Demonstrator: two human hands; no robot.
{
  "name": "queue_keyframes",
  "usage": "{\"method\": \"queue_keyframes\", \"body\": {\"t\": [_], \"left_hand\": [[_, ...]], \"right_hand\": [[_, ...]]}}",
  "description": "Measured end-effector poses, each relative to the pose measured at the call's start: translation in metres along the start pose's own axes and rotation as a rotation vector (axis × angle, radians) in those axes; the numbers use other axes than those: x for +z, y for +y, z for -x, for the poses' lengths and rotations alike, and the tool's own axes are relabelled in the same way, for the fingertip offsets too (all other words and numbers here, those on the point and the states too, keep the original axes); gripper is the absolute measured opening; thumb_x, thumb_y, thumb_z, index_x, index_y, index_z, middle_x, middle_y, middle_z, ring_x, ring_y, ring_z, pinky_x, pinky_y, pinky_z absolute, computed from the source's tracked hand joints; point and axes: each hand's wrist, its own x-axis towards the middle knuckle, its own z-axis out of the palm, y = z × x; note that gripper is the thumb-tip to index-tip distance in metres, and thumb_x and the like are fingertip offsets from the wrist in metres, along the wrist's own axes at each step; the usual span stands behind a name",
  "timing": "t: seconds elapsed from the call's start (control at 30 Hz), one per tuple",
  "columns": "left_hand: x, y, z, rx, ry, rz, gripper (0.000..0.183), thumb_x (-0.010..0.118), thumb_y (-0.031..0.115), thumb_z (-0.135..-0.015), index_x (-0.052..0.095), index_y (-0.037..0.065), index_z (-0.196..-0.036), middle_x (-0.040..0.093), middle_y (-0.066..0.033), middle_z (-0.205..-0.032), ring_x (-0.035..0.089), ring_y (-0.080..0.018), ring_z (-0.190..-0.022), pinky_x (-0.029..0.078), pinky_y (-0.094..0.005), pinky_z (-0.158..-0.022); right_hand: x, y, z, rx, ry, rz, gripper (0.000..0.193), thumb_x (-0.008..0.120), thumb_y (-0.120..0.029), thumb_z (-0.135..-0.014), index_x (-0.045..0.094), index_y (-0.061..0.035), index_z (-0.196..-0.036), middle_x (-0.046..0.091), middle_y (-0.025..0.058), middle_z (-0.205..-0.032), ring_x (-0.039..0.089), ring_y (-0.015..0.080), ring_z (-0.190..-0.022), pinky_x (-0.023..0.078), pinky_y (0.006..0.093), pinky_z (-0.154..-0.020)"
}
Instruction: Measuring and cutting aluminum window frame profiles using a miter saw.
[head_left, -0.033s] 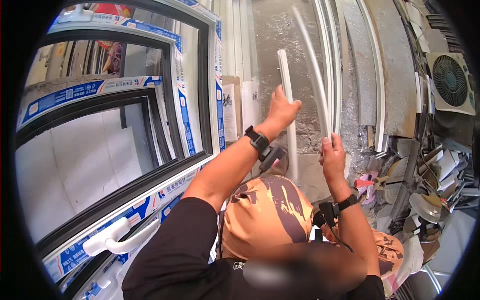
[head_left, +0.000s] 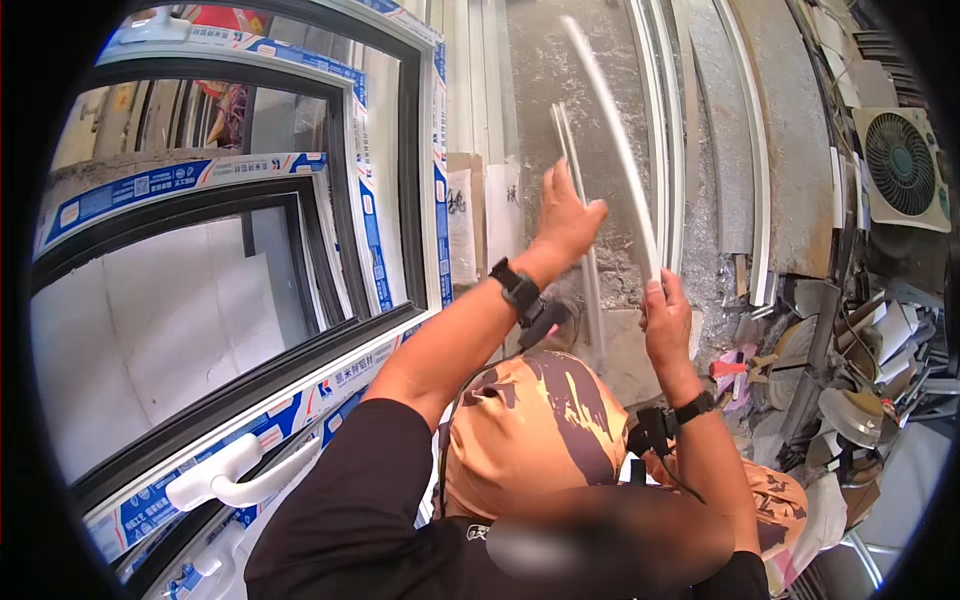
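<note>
My left hand point(head_left: 568, 212) is wrapped round a slim white profile strip point(head_left: 592, 290), whose grooved upper end pokes out beyond the fingers. Its lower end is smeared by motion near my knee. Farther right, my right hand point(head_left: 667, 318) pinches the near end of a longer white strip point(head_left: 622, 135) between thumb and fingers. That strip reaches away from me, leaning left, and its far part is blurred. The two strips are apart. Black straps sit on both wrists.
Framed window sashes point(head_left: 250, 345) with a white handle point(head_left: 235, 475) stand at my left. Long white profiles point(head_left: 662, 150) and grey boards point(head_left: 722, 130) lie on the right. Beyond them are a fan point(head_left: 897, 160), a red-handled tool point(head_left: 728, 369) and heaped offcuts point(head_left: 890, 330).
The far end of the strip in my right hand has swung left. The strip in my left hand has shifted slightly, its lower end moving right. Both hands stay nearly in place.
</note>
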Motion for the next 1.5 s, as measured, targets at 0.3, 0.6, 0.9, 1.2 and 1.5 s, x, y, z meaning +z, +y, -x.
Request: {"method": "queue_keyframes", "body": {"t": [0.3, 0.6, 0.9, 1.2, 1.5], "left_hand": [[-0.088, 0.057, -0.037, 0.798, -0.872, -0.570, 0.020, 0.068, 0.018, -0.079, 0.066, 0.011, -0.098, 0.068, -0.0061, -0.090, 0.065, -0.0268, -0.097, 0.044, -0.0406, -0.091], [-0.080, 0.062, -0.020, 0.828, -0.031, -0.456, 0.043, 0.068, 0.005, -0.070, 0.062, 0.008, -0.113, 0.062, -0.0151, -0.109, 0.061, -0.0324, -0.102, 0.039, -0.0399, -0.102], [-0.089, 0.050, -0.079, -0.171, -0.224, 0.341, 0.048, 0.070, 0.008, -0.084, 0.045, -0.007, -0.122, 0.064, -0.0161, -0.099, 0.069, -0.0241, -0.079, 0.060, -0.0373, -0.063], [-0.118, 0.002, -0.159, -0.267, -0.486, 0.142, 0.041, 0.071, 0.010, -0.078, 0.061, -0.006, -0.114, 0.068, -0.0160, -0.100, 0.070, -0.0255, -0.083, 0.060, -0.0378, -0.066], [-0.172, -0.098, -0.160, -0.447, -0.493, -0.002, 0.040, 0.068, 0.004, -0.083, 0.060, -0.006, -0.121, 0.067, -0.0148, -0.103, 0.068, -0.0256, -0.085, 0.058, -0.0362, -0.067]], "right_hand": [[-0.026, -0.046, 0.009, -0.626, 0.076, 0.488, 0.038, 0.075, -0.010, -0.078, 0.064, -0.0107, -0.114, 0.061, 0.0116, -0.098, 0.062, 0.0335, -0.090, 0.050, 0.0416, -0.077], [-0.053, -0.072, 0.010, -0.384, -0.148, 0.578, 0.035, 0.072, -0.022, -0.084, 0.056, -0.0050, -0.110, 0.066, 0.0220, -0.095, 0.063, 0.0438, -0.090, 0.049, 0.0488, -0.075], [0.014, -0.066, 0.018, -0.440, -0.337, 0.480, 0.054, 0.066, -0.028, -0.090, 0.038, 0.0005, -0.128, 0.064, 0.0316, -0.099, 0.061, 0.0503, -0.097, 0.048, 0.0530, -0.082], [0.018, -0.051, 0.010, -0.293, -0.554, 0.600, 0.071, 0.066, -0.038, -0.088, 0.038, -0.0051, -0.145, 0.067, 0.0260, -0.102, 0.064, 0.0439, -0.100, 0.048, 0.0494, -0.088], [-0.014, 0.027, 0.007, -0.131, -0.369, 0.613, 0.044, 0.066, -0.024, -0.087, 0.058, -0.0046, -0.126, 0.068, 0.0226, -0.100, 0.065, 0.0410, -0.096, 0.051, 0.0482, -0.083]]}}
